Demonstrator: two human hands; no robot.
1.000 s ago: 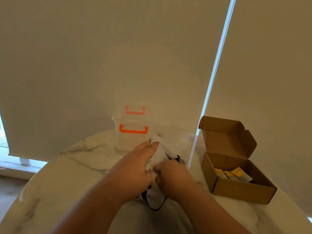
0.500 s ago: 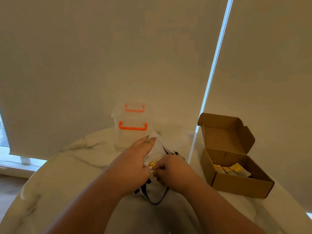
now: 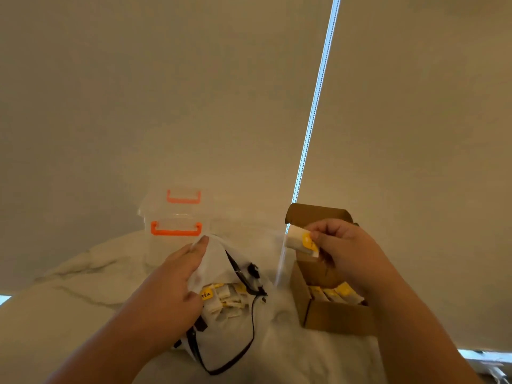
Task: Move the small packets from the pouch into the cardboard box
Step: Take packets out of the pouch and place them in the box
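Rm: pale beige roller blinds [image 3: 166, 92] fill the background, with a bright slit [image 3: 315, 106] between two of them. Below sits a round white marble tabletop [image 3: 69, 300] w/ grey veins. A clear plastic storage tub [image 3: 177, 214] w/ orange handles stands at the far edge.

An open brown cardboard box [image 3: 329, 317] is at R, lid flap up at the back, w/ yellow-and-white packets [image 3: 335, 293] lying inside. A white mesh pouch [image 3: 221, 336] w/ black trim lies mid-table just L of it, apart. Its long axis runs far-to-near and its mouth gapes toward the box, showing a pile of tea packets [image 3: 224, 296].

Left hand [image 3: 166, 295] grips the pouch's upper flap, fingers stretched along the fabric, thumb inside. Right hand [image 3: 346, 245] pinches one small white packet [image 3: 300, 241] above the box's back end. Its long axis slants upper-L to lower-R, yellow tag end at the fingers.
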